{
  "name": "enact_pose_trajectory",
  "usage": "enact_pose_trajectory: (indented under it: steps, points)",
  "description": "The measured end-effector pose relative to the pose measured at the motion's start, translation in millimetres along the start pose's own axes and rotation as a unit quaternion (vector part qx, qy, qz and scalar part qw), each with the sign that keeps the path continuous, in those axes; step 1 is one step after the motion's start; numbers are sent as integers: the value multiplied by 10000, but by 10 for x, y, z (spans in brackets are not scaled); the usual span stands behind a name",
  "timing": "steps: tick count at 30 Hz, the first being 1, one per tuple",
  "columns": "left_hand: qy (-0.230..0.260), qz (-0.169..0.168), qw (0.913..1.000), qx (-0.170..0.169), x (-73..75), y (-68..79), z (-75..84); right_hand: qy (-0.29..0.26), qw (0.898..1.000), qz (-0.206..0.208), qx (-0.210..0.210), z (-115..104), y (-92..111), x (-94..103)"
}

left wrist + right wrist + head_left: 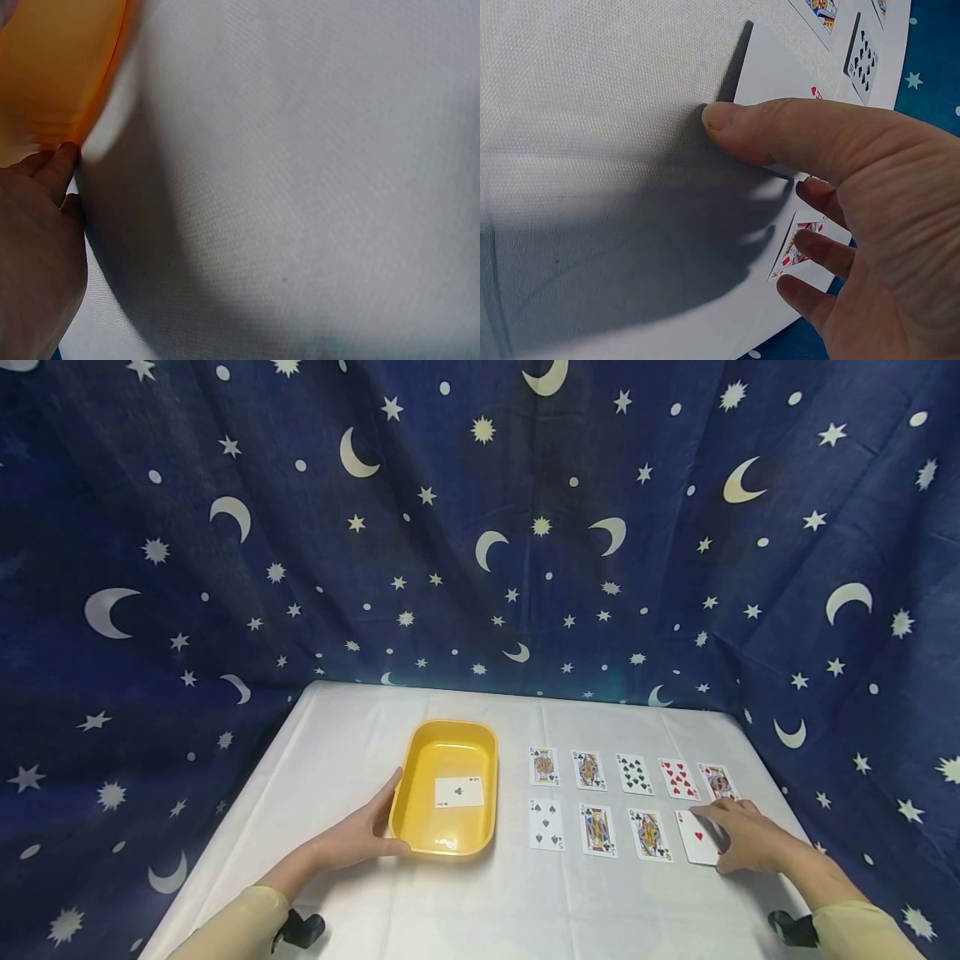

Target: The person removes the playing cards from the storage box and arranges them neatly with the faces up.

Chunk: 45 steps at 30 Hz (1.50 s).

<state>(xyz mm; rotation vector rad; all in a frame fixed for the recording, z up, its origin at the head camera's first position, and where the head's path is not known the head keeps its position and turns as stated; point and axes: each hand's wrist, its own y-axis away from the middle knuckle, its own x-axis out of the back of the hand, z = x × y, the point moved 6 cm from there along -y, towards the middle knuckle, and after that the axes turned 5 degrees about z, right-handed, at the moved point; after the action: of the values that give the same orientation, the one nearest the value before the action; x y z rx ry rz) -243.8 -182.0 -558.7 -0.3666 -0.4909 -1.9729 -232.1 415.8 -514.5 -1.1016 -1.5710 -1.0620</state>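
Note:
A yellow tray (452, 842) stands on the white-covered table, with an ace of clubs (459, 792) lying face up inside. My left hand (360, 835) lies against the tray's near left corner, thumb and fingers spread; in the left wrist view, straight fingers (58, 169) touch its outer wall. At the right end of the near row of cards, my right hand (750, 839) pinches the ace of hearts (697, 839) by its edges between thumb and index finger. The other right fingers are spread over a face card of diamonds (799, 244), apparently without gripping it.
Two rows of face-up cards lie right of the tray. The near row includes a five of spades (546, 824) and face cards; the far row has a nine of hearts (679, 778) and several others. A dark blue star-and-moon curtain (480, 527) hangs behind the table (360, 718).

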Motion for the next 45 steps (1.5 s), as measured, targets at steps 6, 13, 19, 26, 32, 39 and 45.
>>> enact_pose_trajectory:
  steps: [6, 13, 19, 26, 32, 39, 45]
  points:
    - [93, -70, 9999, -17, -5, 10, -1, -51, 9999, -93, -37, 2, 1, -32]
    - [-14, -11, 10000, -9, 1, 0, -8, -104, 9999, -73, -50, -1, 6, -24]
    - [23, -39, 10000, -53, 1, 4, -5, -167, 9998, -43, -58, 10, 4, -43]
    - [97, -78, 9999, -57, 1, 5, -2, -207, 9998, 27, -4, -6, -12, -3]
    - [65, -39, 10000, -7, 7, 1, -11, -234, 9983, 477, 237, -188, -118, 113]
    - [17, -20, 10000, -51, 11, -3, -26, -126, 9930, 970, 664, -755, -370, 295]
    - [-47, 1, 10000, -82, 7, -4, -21, -200, 9848, 1244, 1193, -1358, -668, 354]
